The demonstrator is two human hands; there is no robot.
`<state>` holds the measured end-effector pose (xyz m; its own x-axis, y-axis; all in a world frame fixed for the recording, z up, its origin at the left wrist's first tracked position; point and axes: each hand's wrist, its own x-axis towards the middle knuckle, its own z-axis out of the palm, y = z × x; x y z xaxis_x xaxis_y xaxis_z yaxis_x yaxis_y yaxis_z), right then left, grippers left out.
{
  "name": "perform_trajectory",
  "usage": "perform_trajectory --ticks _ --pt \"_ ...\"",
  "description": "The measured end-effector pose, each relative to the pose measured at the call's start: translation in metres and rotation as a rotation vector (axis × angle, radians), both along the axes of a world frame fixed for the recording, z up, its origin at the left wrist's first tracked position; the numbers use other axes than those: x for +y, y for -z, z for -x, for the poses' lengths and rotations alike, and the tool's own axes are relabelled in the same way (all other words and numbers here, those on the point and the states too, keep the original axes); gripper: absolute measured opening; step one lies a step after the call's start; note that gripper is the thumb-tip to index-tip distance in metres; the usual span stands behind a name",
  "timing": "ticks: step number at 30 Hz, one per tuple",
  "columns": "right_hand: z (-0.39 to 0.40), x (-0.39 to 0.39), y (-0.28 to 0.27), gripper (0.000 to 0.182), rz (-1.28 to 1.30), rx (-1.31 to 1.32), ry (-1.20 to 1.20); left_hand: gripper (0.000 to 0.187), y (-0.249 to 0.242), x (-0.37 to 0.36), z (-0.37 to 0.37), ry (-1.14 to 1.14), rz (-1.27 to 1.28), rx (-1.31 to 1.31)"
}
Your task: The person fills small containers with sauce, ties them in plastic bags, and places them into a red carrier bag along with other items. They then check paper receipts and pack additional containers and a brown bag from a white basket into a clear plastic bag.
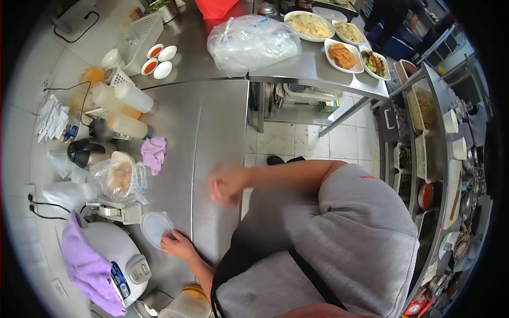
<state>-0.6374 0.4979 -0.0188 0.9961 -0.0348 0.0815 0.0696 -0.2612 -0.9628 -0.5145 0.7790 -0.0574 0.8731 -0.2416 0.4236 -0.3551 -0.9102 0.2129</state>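
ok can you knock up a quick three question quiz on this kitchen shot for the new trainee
1. Which of the person's hands has its fingers at the round plastic lid?
2. True or false: a purple cloth hangs over part of the white rice cooker.
3. Fill in the number: red contents show in ____ of the four small white dishes grouped on the counter.

Key:
1. The left hand.
2. True.
3. Two.
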Motion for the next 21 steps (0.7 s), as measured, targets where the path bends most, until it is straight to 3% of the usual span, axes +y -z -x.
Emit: perform_trajectory --ticks 1,3,5,7,9,13,17,19,21 --pt "-0.007 -0.015 -0.006 0.007 -0.121 -0.076 0.074 0.026 0.001 0.0 0.003 0.006 0.006 -0.004" --pt "-0.013 -0.04 -0.04 0.014 0.087 -0.122 0.389 0.026 0.0 -0.003 0.006 -0.012 -0.003 0.011" --pt "-0.03 -0.075 -0.045 0.024 0.633 -0.477 0.39 0.026 -0.005 -0.005 0.007 -0.024 -0.005 0.006" --pt "-0.042 -0.118 -0.051 0.031 0.94 -0.561 0.492 0.026 -0.006 -0.007 0.01 -0.037 0.003 -0.005" --pt "-0.046 -0.177 -0.075 0.035 0.747 -0.468 0.77 0.025 0.0 -0.006 0.01 -0.076 -0.01 -0.032" --pt "-0.038 -0.315 -0.054 0.051 1.011 -0.098 1.339 0.024 0.003 -0.016 0.018 -0.232 -0.003 -0.029" --pt "-0.037 -0.391 -0.038 0.047 0.853 0.148 1.141 0.023 0.001 -0.048 0.028 -0.297 -0.006 -0.059" --pt "-0.044 -0.424 -0.027 0.036 0.737 0.299 0.792 0.022 0.002 -0.062 0.03 -0.366 0.012 -0.056" --pt "-0.051 -0.441 -0.012 0.029 0.802 -0.083 0.836 0.019 0.002 -0.077 0.035 -0.423 0.034 -0.084"
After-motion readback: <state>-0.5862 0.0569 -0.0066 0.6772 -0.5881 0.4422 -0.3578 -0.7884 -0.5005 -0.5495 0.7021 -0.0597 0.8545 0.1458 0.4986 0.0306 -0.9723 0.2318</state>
